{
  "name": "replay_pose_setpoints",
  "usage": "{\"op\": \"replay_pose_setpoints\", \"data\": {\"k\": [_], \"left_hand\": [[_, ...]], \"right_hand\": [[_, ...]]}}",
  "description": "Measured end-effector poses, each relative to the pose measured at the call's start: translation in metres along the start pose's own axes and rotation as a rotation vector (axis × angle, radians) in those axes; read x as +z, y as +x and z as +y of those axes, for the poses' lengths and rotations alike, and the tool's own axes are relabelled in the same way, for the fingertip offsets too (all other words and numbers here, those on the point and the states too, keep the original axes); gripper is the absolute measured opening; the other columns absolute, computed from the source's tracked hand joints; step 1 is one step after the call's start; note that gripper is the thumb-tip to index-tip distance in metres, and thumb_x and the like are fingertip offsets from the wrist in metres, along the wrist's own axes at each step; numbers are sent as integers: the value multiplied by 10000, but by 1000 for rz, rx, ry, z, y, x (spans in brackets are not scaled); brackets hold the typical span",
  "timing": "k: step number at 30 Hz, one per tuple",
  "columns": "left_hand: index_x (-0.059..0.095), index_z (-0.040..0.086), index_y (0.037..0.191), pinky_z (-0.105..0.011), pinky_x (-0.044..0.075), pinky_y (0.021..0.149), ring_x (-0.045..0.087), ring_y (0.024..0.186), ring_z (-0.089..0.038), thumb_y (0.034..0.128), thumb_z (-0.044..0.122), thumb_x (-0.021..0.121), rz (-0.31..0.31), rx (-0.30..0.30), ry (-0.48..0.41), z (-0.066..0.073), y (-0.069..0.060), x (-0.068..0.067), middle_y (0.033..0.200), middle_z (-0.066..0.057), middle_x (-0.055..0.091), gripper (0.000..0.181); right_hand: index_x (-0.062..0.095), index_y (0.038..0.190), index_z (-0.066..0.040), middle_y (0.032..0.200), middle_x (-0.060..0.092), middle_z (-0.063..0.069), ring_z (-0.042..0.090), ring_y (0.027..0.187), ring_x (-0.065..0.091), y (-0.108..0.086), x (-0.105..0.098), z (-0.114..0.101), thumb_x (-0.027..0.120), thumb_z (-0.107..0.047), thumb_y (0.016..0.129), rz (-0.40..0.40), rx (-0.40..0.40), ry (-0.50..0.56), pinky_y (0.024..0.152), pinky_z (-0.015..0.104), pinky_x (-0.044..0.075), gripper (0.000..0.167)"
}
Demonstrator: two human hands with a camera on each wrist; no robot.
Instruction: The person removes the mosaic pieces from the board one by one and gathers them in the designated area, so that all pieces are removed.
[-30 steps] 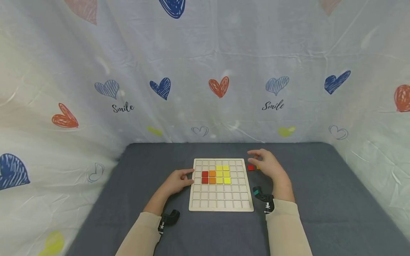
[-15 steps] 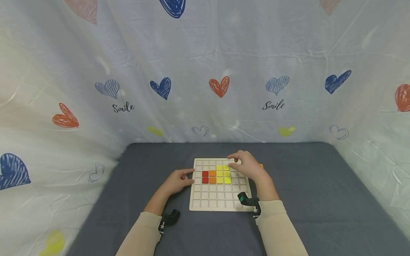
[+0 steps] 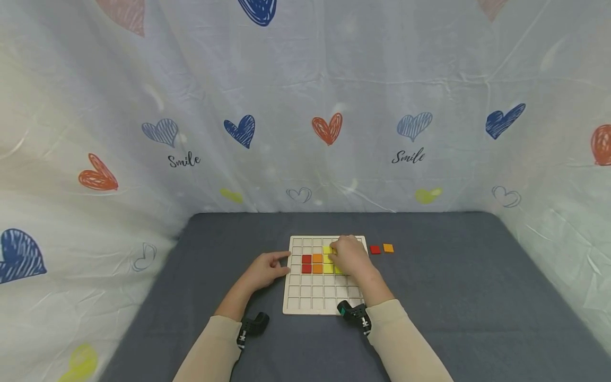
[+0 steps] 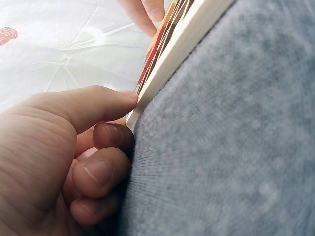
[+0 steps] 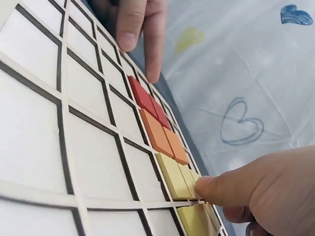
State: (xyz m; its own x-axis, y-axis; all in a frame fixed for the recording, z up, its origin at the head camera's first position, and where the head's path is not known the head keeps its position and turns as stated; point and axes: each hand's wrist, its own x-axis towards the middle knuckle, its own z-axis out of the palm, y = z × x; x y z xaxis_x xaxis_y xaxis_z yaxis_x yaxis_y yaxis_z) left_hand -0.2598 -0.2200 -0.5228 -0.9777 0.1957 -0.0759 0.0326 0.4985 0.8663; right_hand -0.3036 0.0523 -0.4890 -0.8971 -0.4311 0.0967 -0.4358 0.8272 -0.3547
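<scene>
One wooden grid board (image 3: 305, 303); on it two red tiles (image 3: 306, 259), two orange tiles (image 3: 317, 258), at least four yellow tiles (image 3: 328, 268), others possibly hidden. One loose red tile (image 3: 375, 249), one loose orange tile (image 3: 388, 248). Two wrist cameras (image 3: 258, 323).

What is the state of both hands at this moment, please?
Left hand: open, touching the edge of the board.
Right hand: at the yellow tiles; grip cannot be told.

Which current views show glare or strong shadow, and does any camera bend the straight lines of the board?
Head view: pale glare patches on the curtain; left wrist view: curtain nearly washed out, dark shadow beside the left hand; right wrist view: the board has slightly bowed lines, likely lens distortion.
</scene>
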Motion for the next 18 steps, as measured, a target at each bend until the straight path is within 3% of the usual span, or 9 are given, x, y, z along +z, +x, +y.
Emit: {"op": "replay_pose_setpoints", "data": {"k": [10, 14, 18], "left_hand": [[593, 58, 1450, -274, 295, 442, 308, 427, -92, 947, 120, 754, -8, -1, 0, 0, 1, 0, 569, 20, 488, 531], [594, 62, 1450, -278, 297, 444, 310, 426, -94, 948, 120, 752, -10, -6, -6, 0, 1, -1, 572, 16, 493, 530], [596, 64, 1449, -281, 297, 444, 310, 423, -93, 948, 116, 750, -8, -9, -10, 1, 1, -1, 574, 14, 497, 527]], "right_hand": [[784, 1108, -55, 917, 629, 50, 221, 855, 531, 2, 9, 4, 787, -153, 921, 129, 77, 178, 754, 388, 464, 211], [787, 1099, -85, 916, 629, 30, 203, 846, 535, 3, 9, 3, 808, -188, 909, 157, 72, 148, 742, 374, 464, 217], [779, 1130, -105, 932, 611, 23, 212, 870, 521, 1, 5, 3, 803, -228, 918, 158, 97, 214, 738, 381, 452, 247]]}}
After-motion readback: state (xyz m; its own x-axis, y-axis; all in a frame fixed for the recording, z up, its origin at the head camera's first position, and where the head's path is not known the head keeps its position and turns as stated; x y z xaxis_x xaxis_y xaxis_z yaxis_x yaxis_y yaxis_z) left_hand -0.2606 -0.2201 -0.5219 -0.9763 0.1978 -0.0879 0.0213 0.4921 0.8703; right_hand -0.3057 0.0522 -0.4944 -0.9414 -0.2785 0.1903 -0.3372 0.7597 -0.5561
